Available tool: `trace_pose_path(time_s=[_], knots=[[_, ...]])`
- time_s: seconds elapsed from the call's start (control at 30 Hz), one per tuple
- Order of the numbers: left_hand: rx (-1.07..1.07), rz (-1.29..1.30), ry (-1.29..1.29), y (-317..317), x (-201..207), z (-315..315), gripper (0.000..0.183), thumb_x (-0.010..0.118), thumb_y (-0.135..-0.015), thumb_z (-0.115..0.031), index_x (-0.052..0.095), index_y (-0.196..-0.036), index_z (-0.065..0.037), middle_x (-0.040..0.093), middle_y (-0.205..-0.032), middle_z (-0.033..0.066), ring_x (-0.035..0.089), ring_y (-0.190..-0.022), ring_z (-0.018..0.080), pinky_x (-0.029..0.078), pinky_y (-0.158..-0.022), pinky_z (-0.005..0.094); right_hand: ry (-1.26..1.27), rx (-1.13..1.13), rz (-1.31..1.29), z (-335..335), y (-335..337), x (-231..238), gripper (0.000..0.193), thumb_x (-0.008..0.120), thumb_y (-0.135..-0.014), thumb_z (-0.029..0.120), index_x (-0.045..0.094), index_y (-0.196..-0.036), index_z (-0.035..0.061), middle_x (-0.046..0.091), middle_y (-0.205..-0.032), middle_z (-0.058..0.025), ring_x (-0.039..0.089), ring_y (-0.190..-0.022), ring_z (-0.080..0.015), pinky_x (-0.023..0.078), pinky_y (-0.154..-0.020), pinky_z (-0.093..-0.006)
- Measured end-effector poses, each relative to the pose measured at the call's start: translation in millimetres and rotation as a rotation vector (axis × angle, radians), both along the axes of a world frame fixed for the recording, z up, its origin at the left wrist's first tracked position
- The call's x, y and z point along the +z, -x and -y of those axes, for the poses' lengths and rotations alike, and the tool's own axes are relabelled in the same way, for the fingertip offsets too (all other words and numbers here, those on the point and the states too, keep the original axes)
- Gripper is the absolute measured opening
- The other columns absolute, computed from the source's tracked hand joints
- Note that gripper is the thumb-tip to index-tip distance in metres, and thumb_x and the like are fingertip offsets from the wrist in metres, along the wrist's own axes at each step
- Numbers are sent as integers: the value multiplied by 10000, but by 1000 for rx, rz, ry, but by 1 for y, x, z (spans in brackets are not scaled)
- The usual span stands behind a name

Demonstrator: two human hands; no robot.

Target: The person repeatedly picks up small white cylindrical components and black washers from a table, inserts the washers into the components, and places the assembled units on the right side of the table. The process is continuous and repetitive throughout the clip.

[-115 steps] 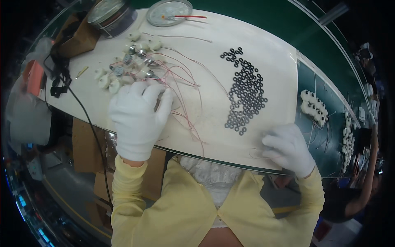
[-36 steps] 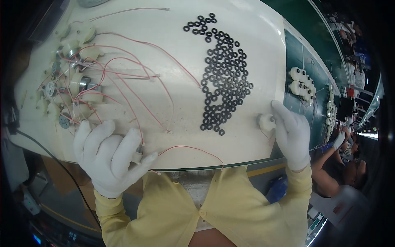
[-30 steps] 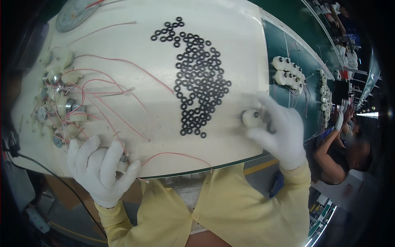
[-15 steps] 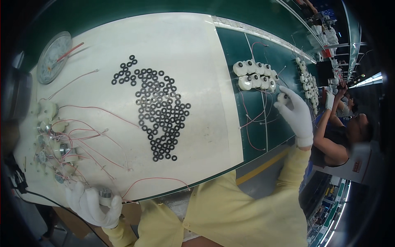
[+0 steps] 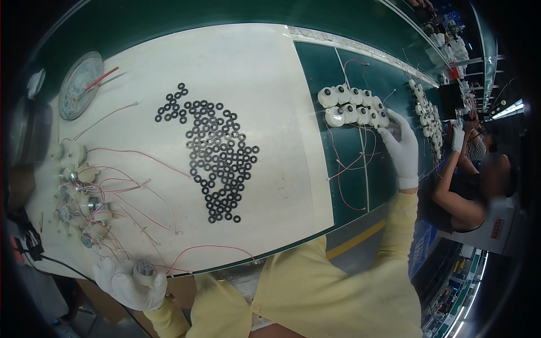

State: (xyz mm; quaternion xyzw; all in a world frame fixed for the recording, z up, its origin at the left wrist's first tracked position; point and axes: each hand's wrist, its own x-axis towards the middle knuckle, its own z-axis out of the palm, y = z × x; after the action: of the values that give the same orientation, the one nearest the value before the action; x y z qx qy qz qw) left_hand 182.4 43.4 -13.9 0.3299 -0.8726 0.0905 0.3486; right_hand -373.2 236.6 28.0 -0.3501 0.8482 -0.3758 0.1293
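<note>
My left hand (image 5: 127, 284), in a white glove, is closed around a small cylindrical motor (image 5: 145, 271) with a metallic top, at the table's near left edge. A red-and-white wire (image 5: 211, 247) runs from beside it along that edge. On the green surface at the right, white round motor housings (image 5: 350, 114) stand in two rows, black rings on their tops and thin wires trailing. My gloved right hand (image 5: 401, 147) has its fingertips closed on the white motor housing (image 5: 383, 118) at the right end of the nearer row.
Many black rings (image 5: 222, 152) lie spread over the white sheet (image 5: 282, 186). Wired motors (image 5: 90, 205) are heaped at the left, below a clear round dish (image 5: 81, 84) with a red stick. More white housings (image 5: 425, 118) stand farther right, near a co-worker (image 5: 462, 191).
My right hand has carried the white motor housing leftward and away from me, up to the end of the nearer row. My left hand still holds its motor, now tipped slightly.
</note>
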Motion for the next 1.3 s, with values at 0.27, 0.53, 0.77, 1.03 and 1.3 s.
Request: trace_pose_path(time_s=[0.27,0.53,0.77,1.03,1.3], knots=[[-30,44,30,-5,2,-1,404,581,-997,-514,560,-1124,-130,574,-1030,67,549,-1169,336,377,-1119,611,-59,86,-562,-1,-6,16,508,703,-899,61,607,-1397,60,618,-1327,-170,620,-1210,-317,474,-1047,-401],[-74,-14,175,-6,10,-10,441,542,-1001,-579,537,-1063,-143,567,-996,58,553,-1095,333,368,-1122,620,-52,214,-676,25,-17,25,374,603,-964,48,656,-1334,34,620,-1382,-181,599,-1273,-325,441,-1105,-410],[-311,-260,413,45,40,-16,427,457,-1009,-595,580,-1347,-364,612,-1095,-62,522,-1207,182,221,-1233,587,515,452,297,59,-76,47,700,442,-1064,508,516,-1470,-58,557,-1481,-215,510,-1394,-329,350,-1192,-468],[-436,-160,158,104,64,-16,259,609,-929,-385,691,-1164,-313,659,-1004,-98,603,-999,15,375,-1062,442,-678,984,1331,140,-233,49,854,313,-1046,694,641,-1294,-55,674,-984,-87,621,-947,-188,476,-880,-329],[190,-3,-135,57,36,39,306,767,-848,-106,718,-1148,-136,671,-1097,96,654,-939,274,519,-778,399,-664,760,1163,131,-204,75,439,519,-1065,325,673,-1237,-48,642,-886,-37,576,-745,-80,462,-709,-231]])
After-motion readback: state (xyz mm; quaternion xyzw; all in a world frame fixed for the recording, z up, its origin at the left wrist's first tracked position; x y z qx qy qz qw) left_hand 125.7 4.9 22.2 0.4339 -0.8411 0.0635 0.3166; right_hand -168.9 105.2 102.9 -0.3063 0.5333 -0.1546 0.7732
